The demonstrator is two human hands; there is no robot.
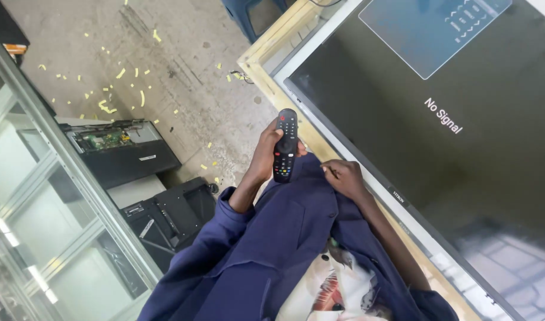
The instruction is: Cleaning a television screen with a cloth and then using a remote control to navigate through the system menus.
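Concrete floor, stained, littered w/ small yellow scraps. Along the frame's left edge runs a glass-and-metal partition; beside it on the floor sit an opened electronics chassis w/ green circuit board exposed, and a black panel part.

Large flat-panel TV lies face-up in a pale wooden frame, filling the right side of view. Screen is lit: dark ground, a line of white status text, pale blue menu box at the top.

Person wears a dark blue jacket over a printed shirt.

Left hand: closed around a black remote control, gripping it at mid-body, thumb on the button face. Remote's long axis runs near-vertical in frame, emitter end up and away from the body, button face toward the camera. It sits just off the TV's near-left edge, over the frame/floor boundary, not touching the set.

Right hand: fingers curled, pinching the jacket fabric close to the chest. Holds no tool; cannot tell how firm the pinch is. It rests just beside the TV's bottom bezel, nearer the screen than the left.

Key relation: remote is already in the left hand; right hand is a short way to its lower right, apart from it. TV screen lies to the right and ahead of both hands.
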